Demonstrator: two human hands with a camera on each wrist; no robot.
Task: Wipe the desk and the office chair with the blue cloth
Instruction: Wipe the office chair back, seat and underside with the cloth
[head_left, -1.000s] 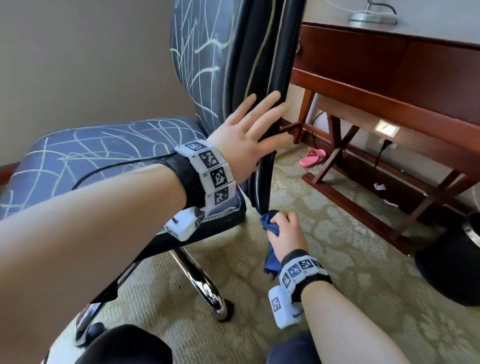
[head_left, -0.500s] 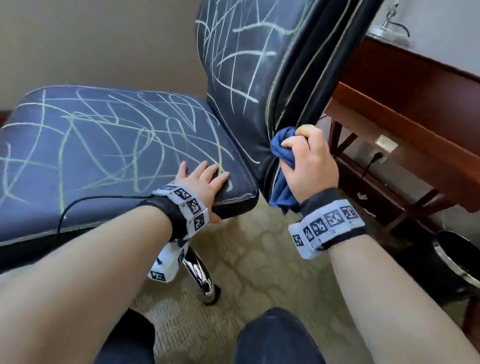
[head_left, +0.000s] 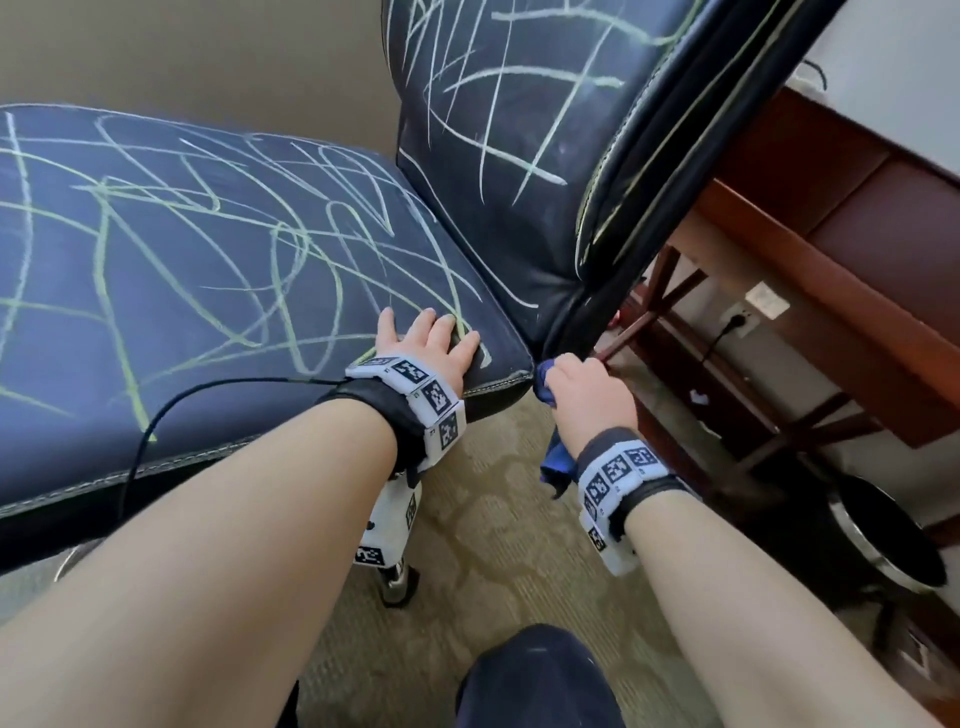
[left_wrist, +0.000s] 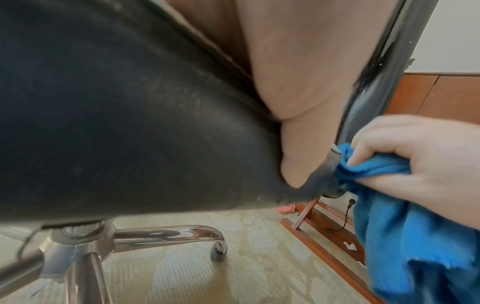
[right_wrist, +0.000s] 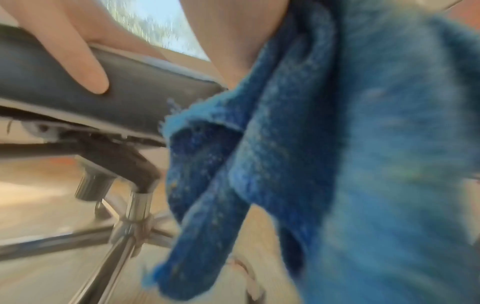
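The office chair has a dark seat and backrest, both covered in pale scribble lines. My left hand lies flat on the seat's right front corner, fingers straight, the thumb hanging over the seat edge. My right hand grips the bunched blue cloth and holds it against the lower end of the backrest's black edge, right beside the seat corner. The cloth hangs loose below the fist and fills most of the right wrist view. The brown wooden desk stands at the right.
The chair's chrome base and castor stand on patterned carpet. The desk's cross-braced legs run close behind the backrest. A wall socket with a plugged cable sits under the desk. A dark round bin is at the right. My knee is at bottom centre.
My right hand moved the cloth down the backrest's edge from mid-height to its base by the seat corner. My left hand stayed on the seat corner. The view shifted nearer to the chair.
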